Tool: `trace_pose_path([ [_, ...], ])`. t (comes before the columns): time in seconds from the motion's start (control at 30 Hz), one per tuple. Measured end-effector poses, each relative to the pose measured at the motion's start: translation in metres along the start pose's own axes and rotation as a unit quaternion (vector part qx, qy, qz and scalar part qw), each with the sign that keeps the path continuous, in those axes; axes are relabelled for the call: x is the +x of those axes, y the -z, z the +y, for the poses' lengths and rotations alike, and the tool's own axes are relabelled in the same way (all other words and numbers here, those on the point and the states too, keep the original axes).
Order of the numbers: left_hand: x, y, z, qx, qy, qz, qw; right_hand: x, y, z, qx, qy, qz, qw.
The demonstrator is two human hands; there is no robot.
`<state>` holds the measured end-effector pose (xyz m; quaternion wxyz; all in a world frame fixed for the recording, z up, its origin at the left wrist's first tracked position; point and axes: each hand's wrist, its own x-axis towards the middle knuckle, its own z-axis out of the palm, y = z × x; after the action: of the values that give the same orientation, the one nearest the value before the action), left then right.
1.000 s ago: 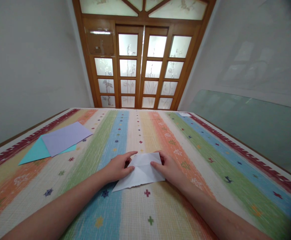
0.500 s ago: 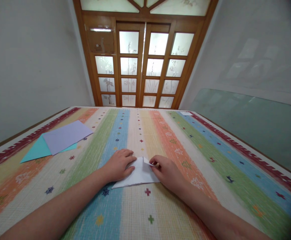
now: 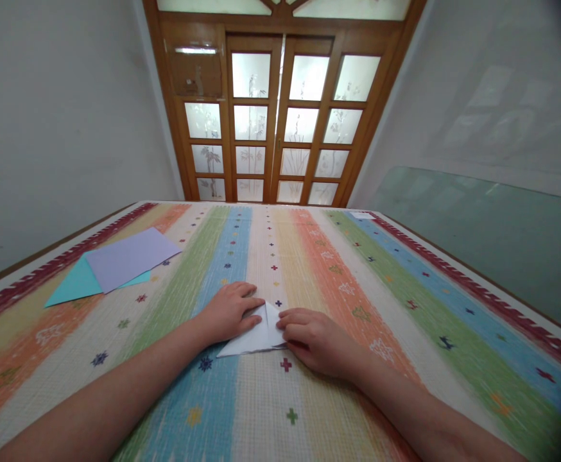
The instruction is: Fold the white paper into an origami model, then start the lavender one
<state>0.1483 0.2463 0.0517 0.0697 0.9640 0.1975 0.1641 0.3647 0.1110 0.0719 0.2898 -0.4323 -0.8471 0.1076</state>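
Note:
A folded sheet of white paper (image 3: 251, 338), roughly triangular, lies on the striped tablecloth in front of me. My left hand (image 3: 230, 311) rests on its left side with the fingers stretched out and the thumb apart, pressing the sheet against the cloth. At the paper's right edge, my right hand (image 3: 309, 337) has its fingers bent and closed on a folded flap. The fingertips hide part of that edge. A crease line runs down from the paper's top point, between the two hands.
To the left, a lilac sheet (image 3: 133, 260) overlaps a turquoise sheet (image 3: 73, 282) on the tablecloth (image 3: 174, 398). A small white piece (image 3: 363, 216) lies at the far right. Behind the table stands a wooden glazed door (image 3: 275, 122); a greenish glass panel (image 3: 483, 231) leans along the right wall.
My right hand has moved slightly left with the flap, which was raised and now lies folded toward the middle. My left hand stays on the paper. The view has tilted slightly.

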Motion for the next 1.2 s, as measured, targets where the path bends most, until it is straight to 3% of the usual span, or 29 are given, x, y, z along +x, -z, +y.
trace_pose_path([
  [0.13,0.0,0.001,-0.001,-0.004,-0.004,-0.002,1.0,-0.001,0.002,0.003,0.02,0.003,-0.004,1.0],
  [0.37,0.0,0.003,0.001,-0.006,-0.009,-0.002,1.0,-0.001,0.002,0.003,-0.021,0.013,-0.069,0.997],
  [0.57,0.001,0.002,0.002,0.023,-0.015,-0.015,1.0,-0.001,0.003,0.003,-0.018,0.016,-0.075,0.997],
  [0.87,0.005,-0.007,-0.002,0.02,-0.122,-0.024,0.992,-0.002,0.0,0.008,-0.027,0.013,-0.09,0.995],
  [1.2,0.007,-0.006,0.0,0.015,-0.121,-0.023,0.992,-0.002,0.001,0.008,-0.024,0.003,-0.097,0.995],
])
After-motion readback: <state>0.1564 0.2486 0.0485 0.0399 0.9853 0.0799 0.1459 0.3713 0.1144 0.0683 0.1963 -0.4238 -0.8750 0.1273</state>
